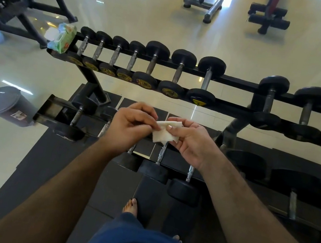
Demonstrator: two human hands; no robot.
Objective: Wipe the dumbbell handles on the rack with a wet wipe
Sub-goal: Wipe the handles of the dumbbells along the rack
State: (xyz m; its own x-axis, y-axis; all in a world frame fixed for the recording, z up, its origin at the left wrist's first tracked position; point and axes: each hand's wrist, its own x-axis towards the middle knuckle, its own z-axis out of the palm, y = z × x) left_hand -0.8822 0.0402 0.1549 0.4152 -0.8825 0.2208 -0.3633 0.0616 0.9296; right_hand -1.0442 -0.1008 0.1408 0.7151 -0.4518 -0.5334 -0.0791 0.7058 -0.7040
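Head camera, looking down: a person stands barefoot on dark floor mats in front of a two-tier dumbbell rack (235, 81) that runs across the frame from the left to the right edge.

At the centre of the frame both hands meet over the lower tier. The left hand (131, 127) and the right hand (190, 140) each pinch a folded white wet wipe (163, 135) between thumb and curled fingers, holding it up in the air. The wipe touches no dumbbell. It hangs above the lower-tier dumbbell handles (162, 153), whose knurled metal shows just under it.

The step in hand looks like folding or readying the wipe, not wiping yet. The next move probably calls for one hand to take the wipe alone, lower it onto a handle, wrap it round the bar and rub along its length, while the other hand lets go or steadies the weight.

On the upper tier, a row of small dumbbells (153, 65) fills the upper middle of the frame, with bigger ones towards the right. A green wet wipe packet (62, 39) rests on the rack's far left end, upper left of the frame. A grey lidded bin (5, 104) stands on the glossy floor at the left edge.
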